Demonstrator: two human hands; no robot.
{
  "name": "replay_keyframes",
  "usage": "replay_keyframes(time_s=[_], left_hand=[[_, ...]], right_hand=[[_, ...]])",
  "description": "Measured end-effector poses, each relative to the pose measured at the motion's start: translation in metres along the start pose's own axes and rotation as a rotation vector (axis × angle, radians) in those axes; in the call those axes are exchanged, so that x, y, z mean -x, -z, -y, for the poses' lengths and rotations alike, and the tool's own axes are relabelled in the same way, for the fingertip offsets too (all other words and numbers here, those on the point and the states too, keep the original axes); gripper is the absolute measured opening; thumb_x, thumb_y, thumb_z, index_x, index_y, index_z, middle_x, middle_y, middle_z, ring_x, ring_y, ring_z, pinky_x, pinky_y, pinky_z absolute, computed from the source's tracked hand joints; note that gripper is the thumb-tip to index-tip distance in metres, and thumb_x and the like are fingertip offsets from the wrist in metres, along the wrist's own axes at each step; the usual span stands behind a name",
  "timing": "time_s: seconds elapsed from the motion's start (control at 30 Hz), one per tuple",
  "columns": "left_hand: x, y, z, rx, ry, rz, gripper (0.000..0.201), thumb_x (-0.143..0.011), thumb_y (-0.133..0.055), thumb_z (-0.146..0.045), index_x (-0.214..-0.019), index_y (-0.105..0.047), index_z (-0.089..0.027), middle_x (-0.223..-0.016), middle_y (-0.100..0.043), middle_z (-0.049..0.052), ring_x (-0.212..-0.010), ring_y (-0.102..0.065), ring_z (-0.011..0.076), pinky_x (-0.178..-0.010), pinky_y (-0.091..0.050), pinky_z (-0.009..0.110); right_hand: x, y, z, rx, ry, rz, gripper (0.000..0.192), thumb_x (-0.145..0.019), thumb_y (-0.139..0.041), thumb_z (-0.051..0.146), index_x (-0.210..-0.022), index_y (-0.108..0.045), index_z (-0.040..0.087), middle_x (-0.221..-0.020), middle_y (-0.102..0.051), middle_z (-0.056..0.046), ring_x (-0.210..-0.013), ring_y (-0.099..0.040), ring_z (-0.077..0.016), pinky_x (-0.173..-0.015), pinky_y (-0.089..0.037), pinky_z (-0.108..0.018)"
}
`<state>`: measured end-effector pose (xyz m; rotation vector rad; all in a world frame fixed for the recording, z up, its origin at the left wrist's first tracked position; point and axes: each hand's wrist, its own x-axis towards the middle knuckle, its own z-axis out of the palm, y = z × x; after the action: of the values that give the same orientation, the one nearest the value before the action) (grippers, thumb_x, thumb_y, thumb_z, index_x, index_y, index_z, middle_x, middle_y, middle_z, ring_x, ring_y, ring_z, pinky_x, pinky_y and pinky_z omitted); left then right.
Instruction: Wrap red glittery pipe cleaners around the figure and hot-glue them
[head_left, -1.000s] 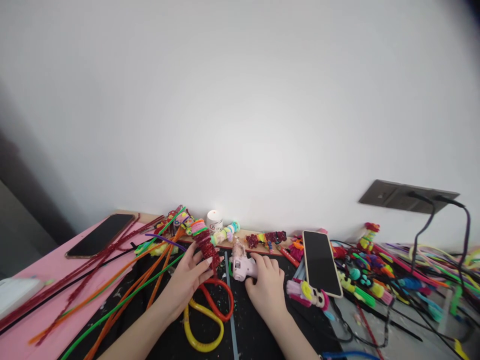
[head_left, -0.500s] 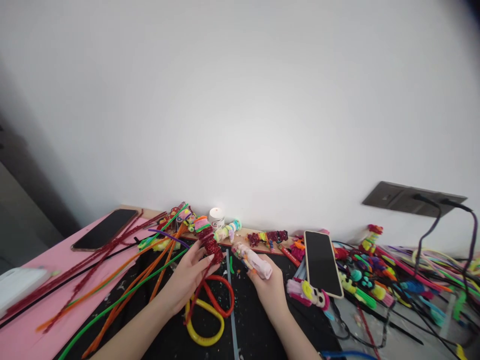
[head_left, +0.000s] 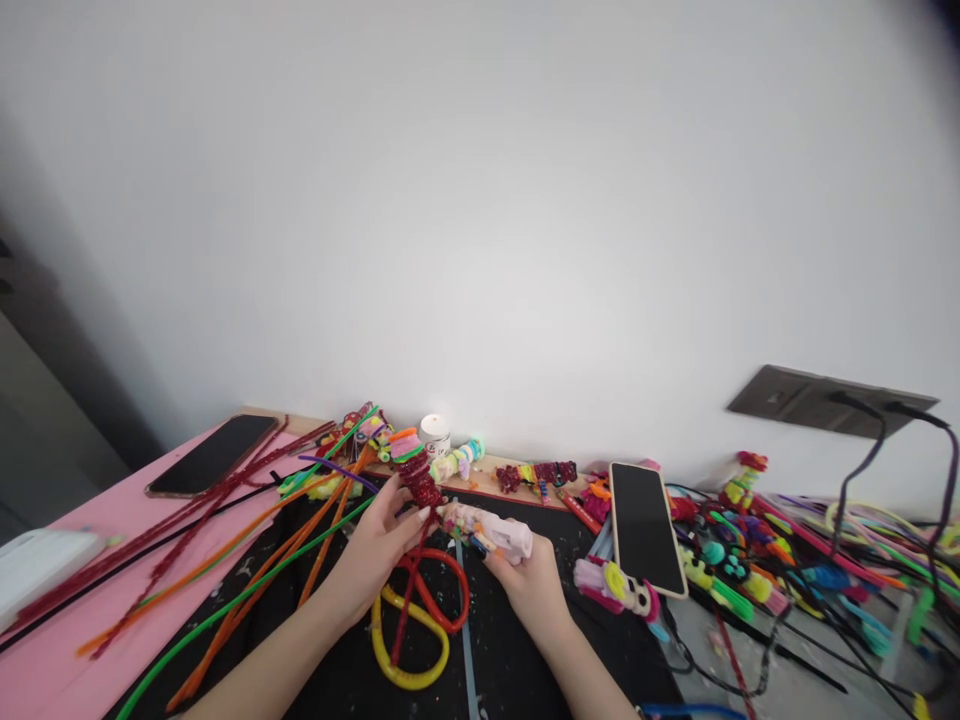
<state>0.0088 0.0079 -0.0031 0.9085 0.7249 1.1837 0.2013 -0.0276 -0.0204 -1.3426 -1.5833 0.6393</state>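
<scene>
Most of the view is bare wall; the work sits low and small, so fine detail is hard to read. The left hand (head_left: 375,545) pinches a red coiled stem (head_left: 421,487) between thumb and fingers, above the black mat (head_left: 510,650) on the surface (head_left: 60,650). The right hand (head_left: 529,580) is wrapped around a pale pink glue gun (head_left: 491,532), its tip right at the coil; whether they touch cannot be told. Both forearms are cut off by the lower edge. Under the hands lie red and yellow loops (head_left: 416,630). A phone (head_left: 641,525) lies just to the right, partly covering bright craft pieces (head_left: 611,585). Another phone (head_left: 214,453) rests on the pink part at left. A small white jar (head_left: 434,434) stands by the wall, its contents hidden.
</scene>
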Motion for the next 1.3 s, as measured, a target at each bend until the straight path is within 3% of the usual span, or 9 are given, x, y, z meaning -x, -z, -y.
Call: replay_keyframes(time_s=[0.33, 0.77, 1.07, 1.3], left_hand=[[0.0007, 0.0005, 0.0007, -0.040, -0.008, 0.024, 0.060, -0.080, -0.063, -0.026, -0.133, -0.037, -0.029, -0.127, -0.055, 0.007, -0.113, -0.056, 0.0248, -0.094, -0.047, 0.039], [0.0001, 0.0021, 0.0028, -0.078, -0.041, -0.019, 0.067, -0.076, -0.065, -0.029, -0.136, -0.035, -0.032, -0.120, -0.061, 0.005, -0.110, -0.058, 0.0245, -0.091, -0.049, 0.038], [0.0014, 0.0009, 0.0009, -0.103, -0.034, -0.030, 0.062, -0.076, -0.065, -0.030, -0.133, -0.040, -0.030, -0.120, -0.060, 0.005, -0.111, -0.057, 0.0246, -0.093, -0.048, 0.038], [0.0018, -0.0004, -0.0001, -0.116, -0.043, -0.040, 0.058, -0.076, -0.064, -0.029, -0.129, -0.043, -0.027, -0.121, -0.059, 0.007, -0.111, -0.057, 0.0251, -0.091, -0.049, 0.037]], right_hand=[[0.0003, -0.0003, -0.0009, 0.023, -0.011, 0.007, 0.008, -0.071, -0.057, 0.017, -0.070, -0.064, 0.016, -0.066, -0.067, -0.002, -0.077, -0.066, -0.0214, -0.076, -0.051, -0.028], [-0.0005, 0.0005, 0.0030, 0.038, 0.015, -0.005, 0.015, -0.070, -0.057, 0.016, -0.078, -0.070, 0.016, -0.074, -0.071, -0.003, -0.074, -0.067, -0.0208, -0.071, -0.052, -0.026], [-0.0013, 0.0018, 0.0023, 0.072, -0.001, -0.053, 0.015, -0.071, -0.057, 0.018, -0.076, -0.070, 0.014, -0.072, -0.072, -0.004, -0.067, -0.066, -0.0202, -0.065, -0.051, -0.025], [-0.0020, 0.0029, 0.0025, 0.088, -0.002, -0.056, 0.017, -0.072, -0.057, 0.020, -0.080, -0.071, 0.015, -0.073, -0.072, -0.005, -0.073, -0.067, -0.0222, -0.068, -0.052, -0.026]])
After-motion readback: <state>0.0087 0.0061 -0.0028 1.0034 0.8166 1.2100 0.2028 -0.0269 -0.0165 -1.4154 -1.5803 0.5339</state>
